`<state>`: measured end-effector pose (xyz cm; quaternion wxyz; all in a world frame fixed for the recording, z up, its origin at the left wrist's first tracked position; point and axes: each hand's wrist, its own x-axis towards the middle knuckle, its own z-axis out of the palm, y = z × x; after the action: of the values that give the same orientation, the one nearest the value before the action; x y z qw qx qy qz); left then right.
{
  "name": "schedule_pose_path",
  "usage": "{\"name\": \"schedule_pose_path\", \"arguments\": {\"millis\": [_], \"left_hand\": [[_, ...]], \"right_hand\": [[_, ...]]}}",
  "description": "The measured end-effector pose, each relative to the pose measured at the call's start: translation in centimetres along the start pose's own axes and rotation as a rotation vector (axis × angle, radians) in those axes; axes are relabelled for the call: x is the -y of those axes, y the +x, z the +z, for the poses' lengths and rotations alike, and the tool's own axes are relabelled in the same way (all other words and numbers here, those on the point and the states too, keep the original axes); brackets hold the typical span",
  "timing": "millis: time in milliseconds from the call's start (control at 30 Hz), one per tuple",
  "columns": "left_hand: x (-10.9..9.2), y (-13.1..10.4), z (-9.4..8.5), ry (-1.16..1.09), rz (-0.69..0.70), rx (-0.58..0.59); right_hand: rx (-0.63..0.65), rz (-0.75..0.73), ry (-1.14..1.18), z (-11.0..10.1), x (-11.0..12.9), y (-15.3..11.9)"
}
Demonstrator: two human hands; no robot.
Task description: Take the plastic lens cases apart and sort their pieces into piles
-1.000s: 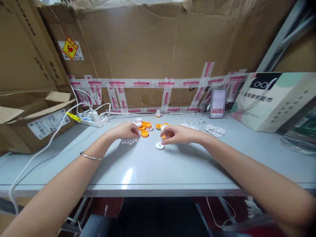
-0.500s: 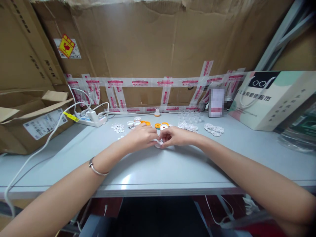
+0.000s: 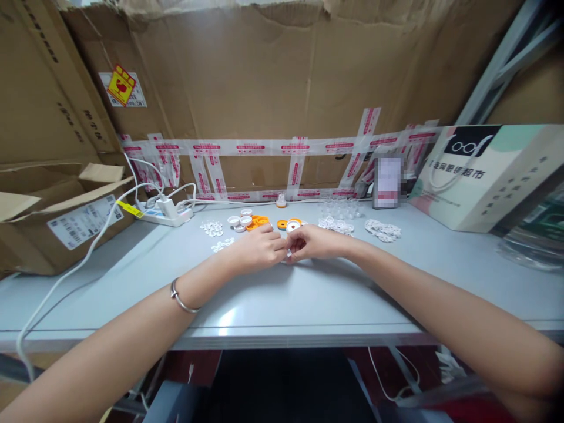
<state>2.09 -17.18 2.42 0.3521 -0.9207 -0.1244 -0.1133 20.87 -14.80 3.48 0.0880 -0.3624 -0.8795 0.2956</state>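
Observation:
Over the middle of the table, my left hand (image 3: pixel 264 249) and my right hand (image 3: pixel 311 242) meet, fingertips pinched together. Both close on a small white plastic piece (image 3: pixel 286 259), mostly hidden by the fingers. Just behind them lie a white round part with a dark centre (image 3: pixel 293 224) and a flat orange part (image 3: pixel 282 224). Orange rings (image 3: pixel 257 222) and white round caps (image 3: pixel 234 221) sit beyond my left hand, with small white discs (image 3: pixel 212 228) further left. Behind my right hand are flat white pieces (image 3: pixel 335 226) and clear plastic pieces (image 3: pixel 341 207).
An opened carton (image 3: pixel 79 217) and a power strip (image 3: pixel 170 216) with white cables stand at the left. A phone (image 3: pixel 388 183) leans at the back right, near a paper bag (image 3: pixel 484 182) and a large clear bottle (image 3: pixel 535 229). Tall cardboard (image 3: pixel 247 76) closes off the back.
My left hand has shifted slightly right, its fingers now covering more of the white piece. More of the orange rings shows behind it. My right hand stays nearly in place.

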Motion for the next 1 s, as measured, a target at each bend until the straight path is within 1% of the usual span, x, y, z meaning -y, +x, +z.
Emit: {"name": "schedule_pose_path", "arguments": {"millis": [100,267,500,633,700,833,900,1000], "left_hand": [[-0.1,0.1,-0.3,0.049,0.042,-0.038],[-0.2,0.2,-0.6,0.084,0.067,-0.052],[-0.2,0.2,-0.7,0.043,0.047,-0.059],[0.0,0.0,-0.2,-0.021,0.016,-0.056],[0.0,-0.1,0.2,-0.072,-0.028,-0.055],[0.0,-0.3,1.1,-0.237,-0.168,-0.087],[0.1,-0.4,1.2,-0.364,-0.255,-0.111],[0.3,-0.5,1.0,-0.625,-0.442,-0.164]], "right_hand": [[0.005,-0.001,0.012,0.0,-0.1,0.1],[0.008,-0.018,-0.004,0.0,-0.4,0.3],[0.005,-0.012,0.005,0.1,-0.6,0.3],[-0.005,-0.002,0.012,0.1,-0.5,0.3],[-0.012,0.005,0.013,0.1,-0.5,0.2],[-0.007,0.003,0.009,0.0,-0.4,0.2],[0.001,0.002,0.012,-0.1,-0.3,0.1],[0.005,0.011,0.024,-0.2,-0.3,0.0]]}}
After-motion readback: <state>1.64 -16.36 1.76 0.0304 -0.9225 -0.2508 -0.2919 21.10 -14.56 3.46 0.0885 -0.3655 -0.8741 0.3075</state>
